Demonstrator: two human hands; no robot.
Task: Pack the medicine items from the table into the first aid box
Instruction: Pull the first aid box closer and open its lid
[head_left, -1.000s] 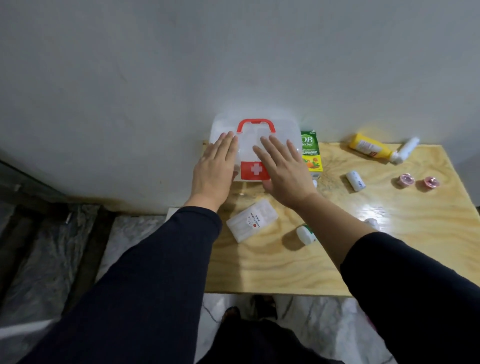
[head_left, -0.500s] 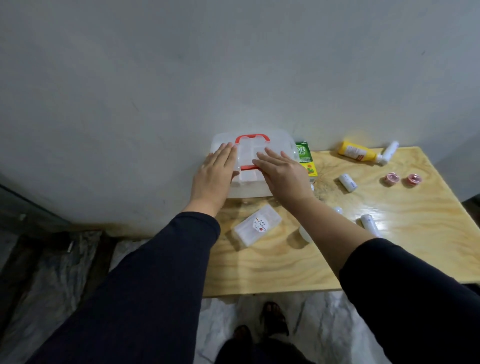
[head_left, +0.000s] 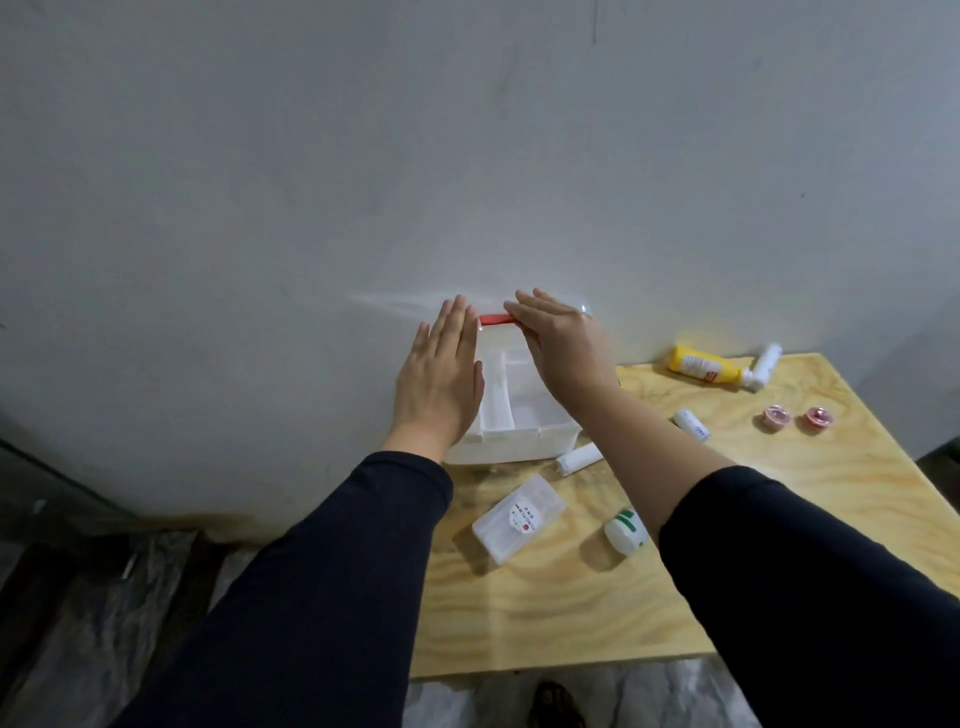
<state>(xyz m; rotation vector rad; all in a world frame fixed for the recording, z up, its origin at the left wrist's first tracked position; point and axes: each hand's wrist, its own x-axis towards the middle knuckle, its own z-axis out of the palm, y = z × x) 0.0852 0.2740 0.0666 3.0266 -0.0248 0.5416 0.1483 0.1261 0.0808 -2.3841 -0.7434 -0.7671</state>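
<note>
First aid box (head_left: 511, 415) sits at the far left end of the wooden surface (head_left: 597, 597), against the wall (head_left: 467, 156). Lid is up against the wall, red handle (head_left: 496, 319) visible at top, divided white tray inside exposed. Left hand (head_left: 441, 382) flat, fingers extended and together, over the box's left side. Right hand (head_left: 558, 340) flat, fingers spread slightly, palm on the raised lid by the handle. Neither hand is closed around anything.

Loose items on the surface:
- clear plastic case (head_left: 518, 518) with round sticker, in front of the box
- white roll (head_left: 579, 458) just beside the box's front right corner
- white bottle with green stripes (head_left: 626, 535), lying on its side, right of the case
- yellow bottle (head_left: 704, 366) lying down at the far edge, touching a white cylinder (head_left: 765, 364)
- small white tube (head_left: 692, 424) mid-surface
- two pink round pots (head_left: 777, 416) (head_left: 820, 416) side by side near the right edge

Dark sleeves (head_left: 311, 597) cover both forearms.
</note>
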